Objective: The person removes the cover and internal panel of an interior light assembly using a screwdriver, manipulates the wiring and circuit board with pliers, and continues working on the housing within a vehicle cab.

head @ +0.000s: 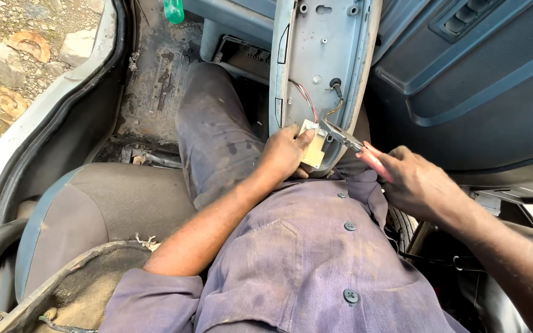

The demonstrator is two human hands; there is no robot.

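- Vehicle cab, worn seat (94, 203), dirty floor.
- Grey panel (322, 55) upright on lap, long axis vertical.
- Left hand (285, 154) grips small circuit board (313, 148).
- Right hand (417, 182) closed on pliers (359, 151), tips pointing up-left at board.

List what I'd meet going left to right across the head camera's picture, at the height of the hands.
Car seat → left hand → small circuit board → pliers with red handles → right hand.

Single head camera, looking steeply down, close, probably inside vehicle cab
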